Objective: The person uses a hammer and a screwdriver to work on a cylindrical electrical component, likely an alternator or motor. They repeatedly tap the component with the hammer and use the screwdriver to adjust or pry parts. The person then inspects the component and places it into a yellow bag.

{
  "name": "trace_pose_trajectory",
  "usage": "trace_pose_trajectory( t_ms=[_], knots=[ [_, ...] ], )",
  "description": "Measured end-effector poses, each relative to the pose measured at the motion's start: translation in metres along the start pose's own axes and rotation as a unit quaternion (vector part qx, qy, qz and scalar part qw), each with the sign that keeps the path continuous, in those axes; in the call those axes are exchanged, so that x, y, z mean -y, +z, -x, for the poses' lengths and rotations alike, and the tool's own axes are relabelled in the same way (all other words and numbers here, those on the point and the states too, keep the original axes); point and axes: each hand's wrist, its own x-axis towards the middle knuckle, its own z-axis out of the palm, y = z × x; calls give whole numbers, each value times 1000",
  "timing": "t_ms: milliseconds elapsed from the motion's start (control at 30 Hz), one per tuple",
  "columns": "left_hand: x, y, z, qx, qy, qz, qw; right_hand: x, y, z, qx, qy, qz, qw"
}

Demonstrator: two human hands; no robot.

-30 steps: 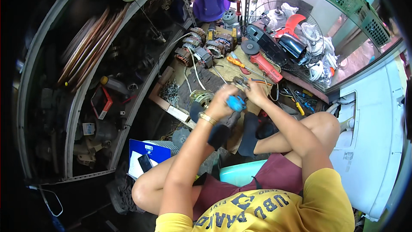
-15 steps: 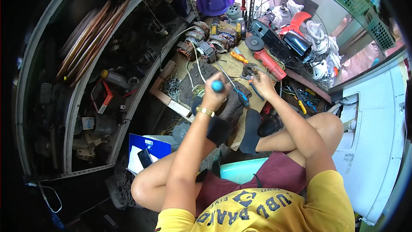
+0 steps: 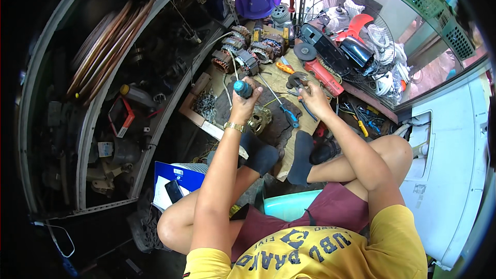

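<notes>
My left hand (image 3: 248,101) is closed around a blue-handled tool, probably a screwdriver (image 3: 242,89), its rounded handle end turned up toward me; its shaft is hidden. Just beside that hand, on a dark worn slab (image 3: 279,135), lies a brass-coloured metal motor end cover (image 3: 260,119). My right hand (image 3: 314,99) is closed on blue-handled pliers (image 3: 308,111), whose dark metal head (image 3: 297,79) sticks out beyond the fingers. Between both hands rests another screwdriver (image 3: 290,117) with a blue and black handle and long shaft.
Several copper-wound motor stators (image 3: 243,54) stand at the back of the board. A red angle grinder (image 3: 321,76) and an orange-handled screwdriver (image 3: 287,67) lie back right. A wooden tray of screws (image 3: 205,104) sits left. My socked feet flank the slab.
My left hand has moved left and slightly back with the blue-handled tool, uncovering the metal end cover. The right hand stays almost in place, with the pliers' head turned slightly.
</notes>
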Motion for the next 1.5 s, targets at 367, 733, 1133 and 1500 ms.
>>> trace_pose_trajectory(
  t_ms=[367, 733, 1133, 1500],
  knots=[
    [1, -7, 14, -42, -5, -59, 997, 11, 3, 2, 8, -38, 67, 997],
    [7, 10, 28, -65, 44, -122, 989, 69, -25, 14, 68, -47, -21, 996],
    [19, 11, 29, -90, 35, -33, 995, 254, -90, 59, 83, -407, 154, 896],
    [16, 7, 40, -67, -27, -21, 997, 363, -138, 30, -44, -476, 13, 878]
  ],
)
